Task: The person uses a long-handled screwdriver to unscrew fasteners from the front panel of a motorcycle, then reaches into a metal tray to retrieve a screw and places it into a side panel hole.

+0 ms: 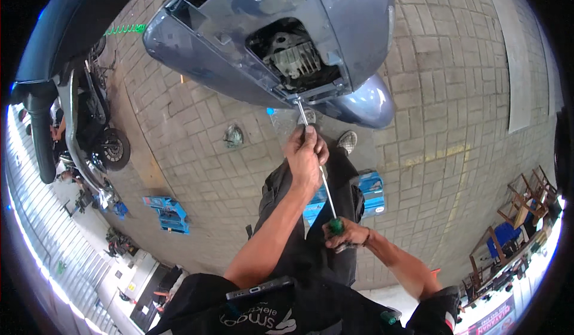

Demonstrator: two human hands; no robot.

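Off to the left a parked motorcycle stands by blue tool trays on the paved ground; further in, the left hand is wrapped around the slim steel shaft of a long screwdriver, whose tip meets the lower edge of the grey scooter panel overhead, below an opening that shows engine parts. The right hand is clenched tight on the green handle, and the tool looks light and stiff, best driven from that handle while the smooth shaft, likely slippery, is only guided, with the plastic panel crowding the tip and probably easy to scratch
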